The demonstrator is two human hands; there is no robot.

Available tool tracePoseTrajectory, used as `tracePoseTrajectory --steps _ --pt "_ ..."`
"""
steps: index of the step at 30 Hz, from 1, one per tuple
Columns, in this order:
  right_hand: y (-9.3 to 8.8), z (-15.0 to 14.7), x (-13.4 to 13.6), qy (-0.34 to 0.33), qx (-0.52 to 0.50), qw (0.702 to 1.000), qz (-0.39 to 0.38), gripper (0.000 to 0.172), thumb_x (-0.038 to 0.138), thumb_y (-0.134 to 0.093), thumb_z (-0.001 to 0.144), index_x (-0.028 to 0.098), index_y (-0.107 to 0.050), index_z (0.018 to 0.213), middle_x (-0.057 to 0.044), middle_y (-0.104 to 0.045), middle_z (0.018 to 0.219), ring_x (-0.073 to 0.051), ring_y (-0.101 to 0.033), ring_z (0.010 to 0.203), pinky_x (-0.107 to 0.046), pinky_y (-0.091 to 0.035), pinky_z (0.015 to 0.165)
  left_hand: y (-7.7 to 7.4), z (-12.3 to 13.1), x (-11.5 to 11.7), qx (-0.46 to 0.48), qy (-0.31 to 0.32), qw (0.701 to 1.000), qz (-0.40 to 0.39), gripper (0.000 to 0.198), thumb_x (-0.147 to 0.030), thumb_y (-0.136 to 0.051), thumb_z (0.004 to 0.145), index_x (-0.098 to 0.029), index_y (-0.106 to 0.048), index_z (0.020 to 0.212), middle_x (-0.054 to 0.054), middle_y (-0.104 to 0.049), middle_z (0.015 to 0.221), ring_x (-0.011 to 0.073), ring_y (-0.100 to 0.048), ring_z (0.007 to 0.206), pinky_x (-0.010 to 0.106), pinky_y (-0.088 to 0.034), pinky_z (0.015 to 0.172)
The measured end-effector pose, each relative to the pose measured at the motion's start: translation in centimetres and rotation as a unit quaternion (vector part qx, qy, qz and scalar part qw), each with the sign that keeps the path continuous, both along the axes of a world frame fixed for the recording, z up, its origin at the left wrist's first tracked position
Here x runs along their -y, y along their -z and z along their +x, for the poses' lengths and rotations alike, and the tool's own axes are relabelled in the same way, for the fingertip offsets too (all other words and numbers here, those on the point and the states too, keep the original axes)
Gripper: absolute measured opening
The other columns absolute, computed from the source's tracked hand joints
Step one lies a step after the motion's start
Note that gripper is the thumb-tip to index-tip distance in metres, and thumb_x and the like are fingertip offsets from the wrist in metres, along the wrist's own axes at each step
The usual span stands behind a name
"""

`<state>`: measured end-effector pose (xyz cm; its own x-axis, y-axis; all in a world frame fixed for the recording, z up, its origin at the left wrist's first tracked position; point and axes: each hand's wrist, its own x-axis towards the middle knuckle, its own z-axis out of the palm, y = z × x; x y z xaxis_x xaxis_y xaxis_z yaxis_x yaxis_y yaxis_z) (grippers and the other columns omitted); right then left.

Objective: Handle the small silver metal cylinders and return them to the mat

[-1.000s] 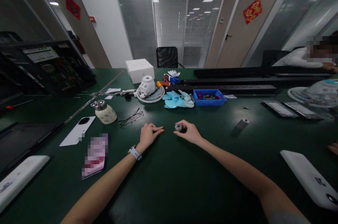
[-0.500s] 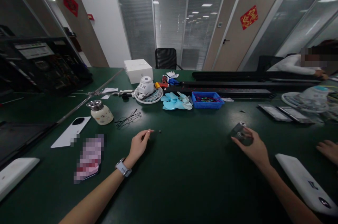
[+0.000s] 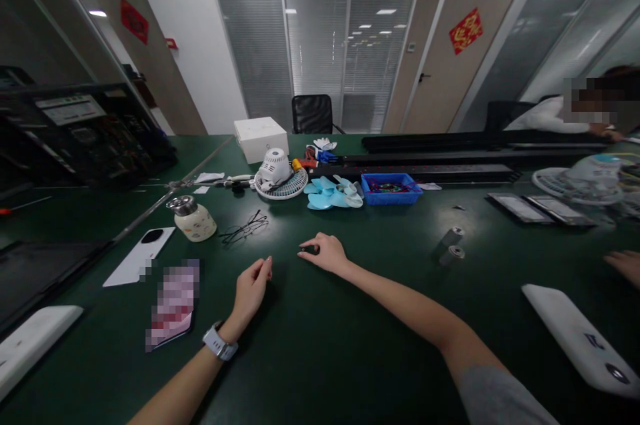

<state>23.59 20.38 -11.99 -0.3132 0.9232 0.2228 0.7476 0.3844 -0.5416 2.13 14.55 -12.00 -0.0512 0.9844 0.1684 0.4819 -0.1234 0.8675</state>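
My right hand (image 3: 325, 253) is over the middle of the table. Its thumb and index finger are parted around a tiny dark piece (image 3: 303, 249) on the tabletop, too small to name. My left hand (image 3: 251, 286), with a watch (image 3: 220, 342) on its wrist, is closed close by. Its fingertips are pinched together, and I cannot make out whether anything is between them. Two small grey cylinders (image 3: 455, 253) stand on the table to the right, apart from both hands. Folded eyeglasses (image 3: 245, 227) lie beyond my left hand.
Behind stand a white fan part (image 3: 274, 168), blue fan blades (image 3: 330, 193) and a blue tray (image 3: 393, 197) of wires. A flask (image 3: 195, 221) and phones (image 3: 140, 258) are left. At right lie a white case (image 3: 575, 338) and another person's hand (image 3: 625, 266).
My right hand has let go of the grey cylinders and moved left to the tiny dark piece. My left hand has drawn back slightly toward me and left.
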Motion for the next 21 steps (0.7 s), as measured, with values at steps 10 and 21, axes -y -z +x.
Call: tracePoseTrajectory --steps 10,21 --pt "-3.6 15.5 8.1 0.075 0.001 0.982 0.173 0.024 0.04 -0.056 0.087 0.028 -0.071 0.1 -0.003 -0.066 0.089 -0.017 -0.059 0.084 -0.032 -0.044 0.078 0.1 -0.2 0.3 -0.006 0.021 1.0 -0.019 0.045 -0.054 -0.042 0.088 -0.019 -0.049 0.06 -0.004 -0.046 0.056 0.0127 -0.047 0.056 0.022 -0.034 0.056" --pt "-0.4 30.5 11.8 0.352 0.05 0.916 0.188 0.036 0.052 -0.051 0.085 0.024 -0.072 0.092 -0.004 -0.071 0.095 -0.021 -0.066 0.087 -0.033 -0.049 0.077 0.8 -0.2 -0.1 -0.047 0.027 0.998 -0.028 0.045 -0.054 -0.041 0.088 -0.019 -0.05 0.061 -0.004 -0.047 0.056 0.0134 -0.048 0.056 0.022 -0.035 0.056"
